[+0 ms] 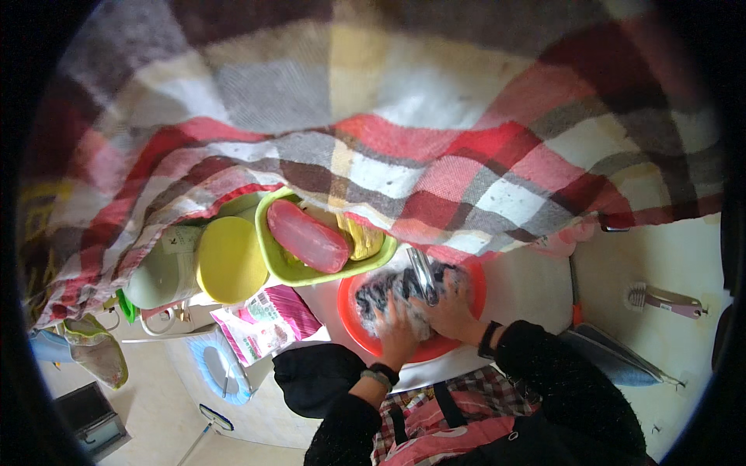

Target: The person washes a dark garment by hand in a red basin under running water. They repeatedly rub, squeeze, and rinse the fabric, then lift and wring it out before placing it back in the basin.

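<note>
A red plastic basin point(478, 291) sits in a white sink point(516, 291), below a chrome faucet point(421, 271). Inside it lies a wet, dark grey-and-black cloth point(373, 294) covered in white suds. My left hand point(399, 335) grips the near part of the cloth, fingers bent into the foam. To its right, my right hand point(451, 309) holds the cloth beside the faucet spout, its thumb towards the left hand. Foam hides some fingertips. There is a band on each wrist.
A checked cloth point(443, 175) hangs across the upper view. Beneath it, a green soap dish point(315, 276) holds a pink soap bar point(306, 236). Left are a yellow-lidded container point(232, 259) and a pink-and-white packet point(271, 320). A brush point(670, 300) hangs at right.
</note>
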`<state>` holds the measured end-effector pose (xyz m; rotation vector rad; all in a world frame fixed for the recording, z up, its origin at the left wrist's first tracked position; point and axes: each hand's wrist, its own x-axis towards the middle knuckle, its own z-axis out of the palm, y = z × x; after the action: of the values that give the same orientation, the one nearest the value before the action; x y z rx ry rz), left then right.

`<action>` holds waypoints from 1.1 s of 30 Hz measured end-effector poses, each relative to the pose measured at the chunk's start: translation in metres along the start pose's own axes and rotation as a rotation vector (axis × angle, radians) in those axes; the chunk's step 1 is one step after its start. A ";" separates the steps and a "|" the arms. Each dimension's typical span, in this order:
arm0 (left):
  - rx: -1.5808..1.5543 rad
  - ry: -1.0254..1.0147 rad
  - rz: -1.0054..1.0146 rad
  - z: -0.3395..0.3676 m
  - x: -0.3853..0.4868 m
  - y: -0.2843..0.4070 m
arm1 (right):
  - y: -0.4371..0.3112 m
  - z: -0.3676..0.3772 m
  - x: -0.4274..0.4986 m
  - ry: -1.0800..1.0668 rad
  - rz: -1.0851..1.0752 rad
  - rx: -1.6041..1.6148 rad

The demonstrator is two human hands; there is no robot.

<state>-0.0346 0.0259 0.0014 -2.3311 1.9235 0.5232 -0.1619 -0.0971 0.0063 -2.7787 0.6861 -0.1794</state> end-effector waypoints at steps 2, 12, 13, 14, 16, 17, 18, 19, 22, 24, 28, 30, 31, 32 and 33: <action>-0.033 0.048 0.005 0.014 0.017 -0.011 | 0.000 0.013 0.015 0.049 0.131 0.171; -0.329 -0.471 -0.308 0.023 0.097 -0.065 | 0.046 0.047 0.078 -0.539 0.287 0.342; -0.444 -0.408 -0.432 0.016 0.104 -0.072 | 0.048 0.042 0.082 -0.529 0.309 0.383; -0.765 -0.019 -0.473 0.007 0.096 -0.073 | 0.048 0.035 0.085 -0.493 0.329 0.430; -1.135 0.230 -0.357 -0.013 0.083 -0.070 | 0.046 0.011 0.080 -0.227 0.249 0.634; -1.321 0.291 -0.273 -0.024 0.072 -0.064 | 0.038 -0.001 0.073 -0.135 0.272 0.669; -1.120 0.255 -0.227 -0.035 0.051 -0.058 | 0.035 -0.019 0.058 -0.151 0.152 0.546; -0.949 0.185 -0.207 -0.045 0.028 -0.052 | 0.032 -0.036 0.040 -0.229 0.089 0.434; -0.442 0.196 -0.140 -0.058 -0.018 -0.014 | 0.012 -0.056 -0.002 -0.346 -0.053 0.257; -0.266 0.227 -0.071 -0.055 -0.029 -0.008 | 0.008 -0.046 -0.010 -0.245 -0.088 0.122; -0.180 0.225 -0.095 -0.024 -0.005 -0.012 | 0.012 -0.005 0.005 -0.164 -0.079 -0.043; -0.158 0.213 -0.119 -0.004 0.013 -0.020 | 0.014 0.014 0.017 -0.127 -0.060 -0.058; -0.154 0.190 -0.132 0.006 0.023 -0.023 | 0.017 0.021 0.022 -0.222 0.007 -0.026; -0.167 0.170 -0.159 0.015 0.033 -0.027 | 0.021 0.030 0.028 -0.299 0.037 0.003; -0.178 0.150 -0.189 0.022 0.042 -0.030 | 0.024 0.037 0.032 -0.329 0.063 0.043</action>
<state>-0.0033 -0.0014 -0.0372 -2.7012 1.7528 0.5365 -0.1373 -0.1238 -0.0341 -2.6503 0.6731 0.2665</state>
